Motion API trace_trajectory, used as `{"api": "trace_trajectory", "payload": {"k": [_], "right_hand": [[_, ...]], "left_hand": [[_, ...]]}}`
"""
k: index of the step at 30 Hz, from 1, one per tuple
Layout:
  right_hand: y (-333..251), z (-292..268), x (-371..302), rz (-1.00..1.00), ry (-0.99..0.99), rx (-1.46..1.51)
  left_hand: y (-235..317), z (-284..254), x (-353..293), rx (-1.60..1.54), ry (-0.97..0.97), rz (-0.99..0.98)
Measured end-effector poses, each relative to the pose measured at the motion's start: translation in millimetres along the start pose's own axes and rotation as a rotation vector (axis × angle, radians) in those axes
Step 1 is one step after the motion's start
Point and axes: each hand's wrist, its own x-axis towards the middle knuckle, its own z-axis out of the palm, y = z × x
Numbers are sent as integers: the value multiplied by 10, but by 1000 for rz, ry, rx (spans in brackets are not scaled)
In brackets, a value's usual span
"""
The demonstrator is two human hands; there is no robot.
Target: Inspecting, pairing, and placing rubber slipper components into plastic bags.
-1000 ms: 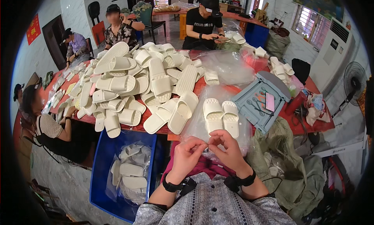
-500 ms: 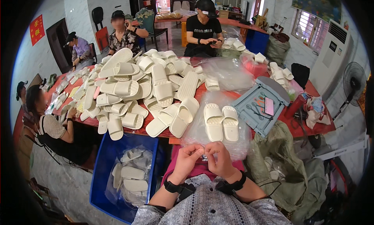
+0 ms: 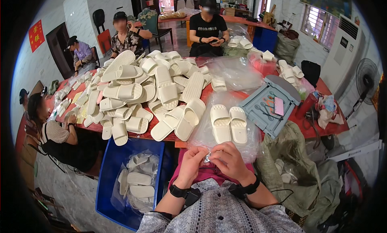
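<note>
My left hand (image 3: 192, 165) and my right hand (image 3: 230, 162) meet in front of my body, just off the table's near edge. A small shiny silvery piece (image 3: 207, 157) sits pinched in the left fingertips; its kind is too small to make out. My right fingers curl close together against it, their tips partly hidden. Just beyond them a pair of cream slippers (image 3: 221, 124) lies side by side, soles down, on clear plastic bags (image 3: 252, 142). To the left rises a large heap of cream slippers (image 3: 139, 91).
A blue bin (image 3: 105, 188) with bagged slippers stands at lower left, a green woven sack (image 3: 270, 160) at lower right. On the red table (image 3: 336, 126) rests a grey-blue folding stool (image 3: 258, 120) bearing scissors and a pink pad (image 3: 278, 106). Several people sit around the table.
My right hand has turned and its fingers have spread more over the left fingertips. The silvery piece shows more clearly between them.
</note>
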Motion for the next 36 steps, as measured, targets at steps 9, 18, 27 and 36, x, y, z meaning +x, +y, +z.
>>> {"api": "trace_trajectory", "payload": {"k": [9, 18, 27, 36], "right_hand": [[47, 39, -61, 268, 61, 130], [72, 82, -52, 251, 43, 206], [18, 334, -170, 305, 74, 290], [76, 439, -163, -28, 104, 140]], "left_hand": [[9, -95, -65, 495, -104, 429], [-8, -121, -52, 754, -33, 447], [-143, -213, -26, 659, -46, 405], [-260, -339, -6, -12, -183, 50]]}}
